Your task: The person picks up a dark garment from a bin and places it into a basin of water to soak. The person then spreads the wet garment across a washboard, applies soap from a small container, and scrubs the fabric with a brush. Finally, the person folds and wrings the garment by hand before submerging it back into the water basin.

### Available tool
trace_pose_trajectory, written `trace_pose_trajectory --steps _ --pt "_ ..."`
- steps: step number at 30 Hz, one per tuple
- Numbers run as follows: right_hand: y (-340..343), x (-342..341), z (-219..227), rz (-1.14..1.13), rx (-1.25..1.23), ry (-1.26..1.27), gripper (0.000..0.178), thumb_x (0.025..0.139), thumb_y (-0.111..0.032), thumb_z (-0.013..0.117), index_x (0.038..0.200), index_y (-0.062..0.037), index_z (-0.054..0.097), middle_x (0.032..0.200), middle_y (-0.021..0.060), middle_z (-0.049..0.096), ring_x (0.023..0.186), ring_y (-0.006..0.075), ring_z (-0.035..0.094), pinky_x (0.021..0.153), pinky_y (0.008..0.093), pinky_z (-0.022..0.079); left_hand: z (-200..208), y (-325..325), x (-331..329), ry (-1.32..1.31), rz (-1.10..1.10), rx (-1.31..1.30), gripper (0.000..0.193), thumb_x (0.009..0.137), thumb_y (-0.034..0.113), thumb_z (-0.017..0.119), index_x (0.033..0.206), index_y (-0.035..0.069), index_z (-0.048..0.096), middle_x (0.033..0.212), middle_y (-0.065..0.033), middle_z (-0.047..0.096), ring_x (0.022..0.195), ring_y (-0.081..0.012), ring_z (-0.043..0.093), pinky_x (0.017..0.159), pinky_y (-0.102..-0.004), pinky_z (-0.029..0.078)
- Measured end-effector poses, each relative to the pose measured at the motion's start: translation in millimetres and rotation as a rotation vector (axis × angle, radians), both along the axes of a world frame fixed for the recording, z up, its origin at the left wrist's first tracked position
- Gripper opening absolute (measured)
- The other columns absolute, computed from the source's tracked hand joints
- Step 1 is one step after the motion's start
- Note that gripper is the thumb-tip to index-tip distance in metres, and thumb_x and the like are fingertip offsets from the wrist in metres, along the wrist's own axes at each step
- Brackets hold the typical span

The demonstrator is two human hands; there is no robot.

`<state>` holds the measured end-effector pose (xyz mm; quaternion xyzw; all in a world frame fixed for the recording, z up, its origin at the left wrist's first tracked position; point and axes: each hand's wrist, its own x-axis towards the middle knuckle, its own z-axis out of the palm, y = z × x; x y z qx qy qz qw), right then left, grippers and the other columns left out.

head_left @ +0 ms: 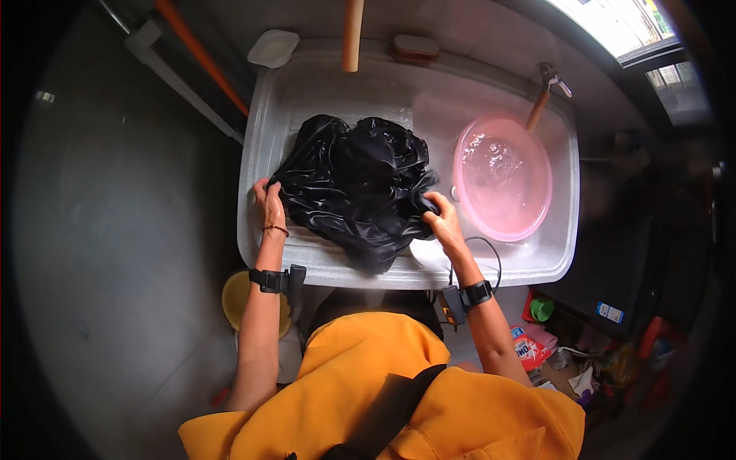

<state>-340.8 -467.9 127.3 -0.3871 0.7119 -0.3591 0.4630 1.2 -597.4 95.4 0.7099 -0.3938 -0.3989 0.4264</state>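
A wet, glossy black garment lies bunched and partly spread over the ribbed left side of a pale laundry sink; its exact kind does not show. At its left edge my left hand pinches the cloth. On the opposite side my right hand has its fingers closed round a gathered, slightly blurred fold. Just right of that hand sits a pink basin with water in it. Part of something white shows beneath my right hand.
A tap with a tan hose reaches the basin. A soap dish and a brush rest on the sink's back rim. Below stand a yellow bucket at left and a red detergent bag at right.
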Motion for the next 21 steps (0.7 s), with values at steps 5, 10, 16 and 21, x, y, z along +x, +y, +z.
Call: trace_pose_trajectory --steps 5,10,16,21 --pt "-58 58 54 0.003 -0.005 0.471 0.089 0.066 -0.054 0.071 0.134 -0.0146 0.030 0.124 0.0237 0.035 0.098 0.0433 0.055 0.086 0.0454 0.046 37 -22 -36 -0.342 -0.166 0.181 0.081 0.068 0.049 0.072 0.121 -0.005 0.045 0.114 -0.0270 0.055 0.107 -0.0378 0.053 0.091 -0.0406 0.041" --pt "-101 69 21 0.169 0.089 0.678 0.057 0.069 -0.033 0.071 0.118 -0.0086 0.053 0.114 0.0223 0.049 0.094 0.0420 0.059 0.083 0.0476 0.048 17 -42 -38 -0.245 -0.446 0.353 0.065 0.071 0.037 0.074 0.112 -0.009 0.052 0.110 -0.0243 0.059 0.107 -0.0344 0.055 0.091 -0.0372 0.041" --pt "-103 40 78 -0.152 -0.209 -0.532 0.013 0.074 -0.009 0.064 0.085 -0.0003 0.065 0.076 0.0016 0.062 0.072 0.0072 0.055 0.064 0.0210 0.042 89 -27 -44 0.561 -0.342 -0.178 0.015 0.089 0.015 0.059 0.097 0.003 0.063 0.089 0.0016 0.061 0.084 -0.0061 0.054 0.077 -0.0216 0.042" --pt "-96 64 137 -0.077 -0.499 -0.542 0.014 0.073 -0.009 0.063 0.081 0.0021 0.061 0.078 0.0020 0.058 0.075 0.0095 0.053 0.070 0.0225 0.041 168 0 -80 0.680 -0.479 -0.246 0.019 0.089 0.016 0.061 0.102 0.003 0.063 0.090 0.0000 0.064 0.079 -0.0073 0.058 0.073 -0.0220 0.046"
